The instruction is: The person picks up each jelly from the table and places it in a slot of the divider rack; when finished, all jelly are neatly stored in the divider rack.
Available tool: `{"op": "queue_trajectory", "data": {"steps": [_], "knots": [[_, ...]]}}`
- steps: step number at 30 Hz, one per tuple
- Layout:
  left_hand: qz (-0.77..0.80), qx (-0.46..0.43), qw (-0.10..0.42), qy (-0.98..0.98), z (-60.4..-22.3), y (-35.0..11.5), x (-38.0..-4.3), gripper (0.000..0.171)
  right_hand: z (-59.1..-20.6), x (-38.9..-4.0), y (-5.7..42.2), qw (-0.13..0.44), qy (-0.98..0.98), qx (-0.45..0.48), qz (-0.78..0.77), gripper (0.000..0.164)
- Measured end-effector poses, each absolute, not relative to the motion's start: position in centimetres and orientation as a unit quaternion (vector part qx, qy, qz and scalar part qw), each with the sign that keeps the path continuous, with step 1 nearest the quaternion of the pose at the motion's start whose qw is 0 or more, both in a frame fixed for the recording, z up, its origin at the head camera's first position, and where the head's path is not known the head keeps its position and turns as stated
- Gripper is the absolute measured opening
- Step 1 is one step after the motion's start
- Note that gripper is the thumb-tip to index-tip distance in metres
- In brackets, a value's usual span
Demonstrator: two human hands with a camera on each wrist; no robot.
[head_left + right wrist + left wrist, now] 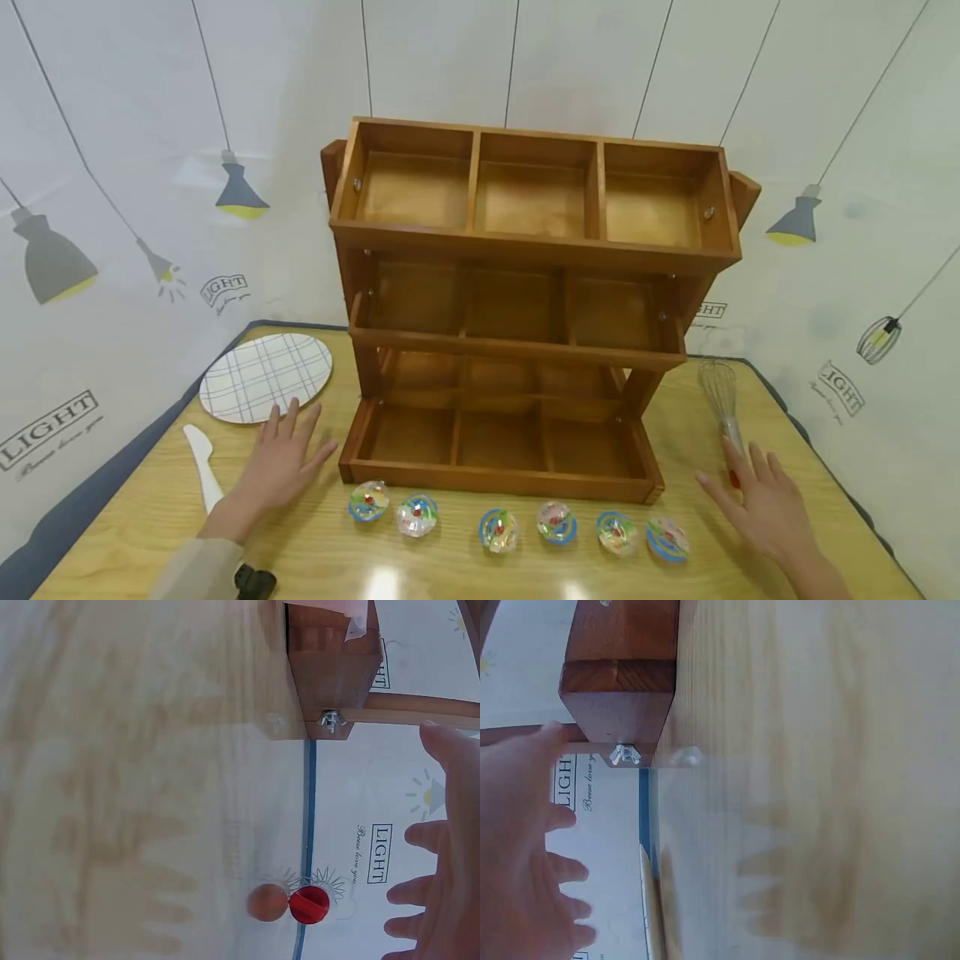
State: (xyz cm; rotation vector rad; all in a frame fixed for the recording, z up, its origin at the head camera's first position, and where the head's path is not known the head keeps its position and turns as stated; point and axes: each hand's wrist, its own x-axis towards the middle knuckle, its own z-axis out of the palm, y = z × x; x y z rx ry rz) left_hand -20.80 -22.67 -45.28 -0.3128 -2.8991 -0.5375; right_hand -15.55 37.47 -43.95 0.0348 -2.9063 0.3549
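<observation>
A brown wooden three-tier rack stands on the table, each tier divided into three compartments. To its left, my left hand is spread with nothing in it, fingertips overlapping the near edge of an oval checked plate in the head view. My right hand is spread on the other side, also holding nothing. It overlaps the lower part of a wire whisk, whose red handle end shows in the right wrist view. Several small clear-wrapped cups with blue rims, like jelly cups, lie in a row before the rack.
A white knife lies left of my left hand, its lower end near my forearm. Wing nuts stick out from the rack's sides. Behind the table hangs a white backdrop printed with lamps.
</observation>
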Motion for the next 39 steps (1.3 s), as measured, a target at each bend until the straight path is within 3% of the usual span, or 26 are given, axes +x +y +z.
{"op": "queue_trajectory", "data": {"steps": [6, 12, 19, 25, 30, 39], "knots": [[-0.490, -0.085, -0.059, -0.865, -44.6, -21.5, -20.1, 0.062, -43.1, -15.2, 36.8, 0.089, -0.987, 0.009, 0.132, 0.070], [-0.592, -0.081, -0.120, -0.793, -45.9, -21.3, -20.5, 0.060, -42.1, -14.0, 36.0, 0.026, -0.982, -0.007, 0.189, 0.070], [-0.629, -0.105, -0.157, -0.754, -46.9, -21.5, -20.8, 0.062, -42.8, -12.2, 34.5, -0.051, -0.960, -0.024, 0.274, 0.059], [-0.631, -0.145, -0.183, -0.740, -47.4, -22.2, -20.7, 0.074, -44.8, -11.5, 33.0, -0.109, -0.925, 0.005, 0.364, 0.067], [-0.632, -0.153, -0.180, -0.739, -47.8, -22.4, -20.8, 0.079, -45.2, -11.3, 32.5, -0.111, -0.910, 0.043, 0.396, 0.067], [-0.632, -0.175, -0.165, -0.737, -47.9, -22.4, -21.1, 0.074, -45.6, -11.6, 32.2, -0.108, -0.913, 0.009, 0.394, 0.064]]}}
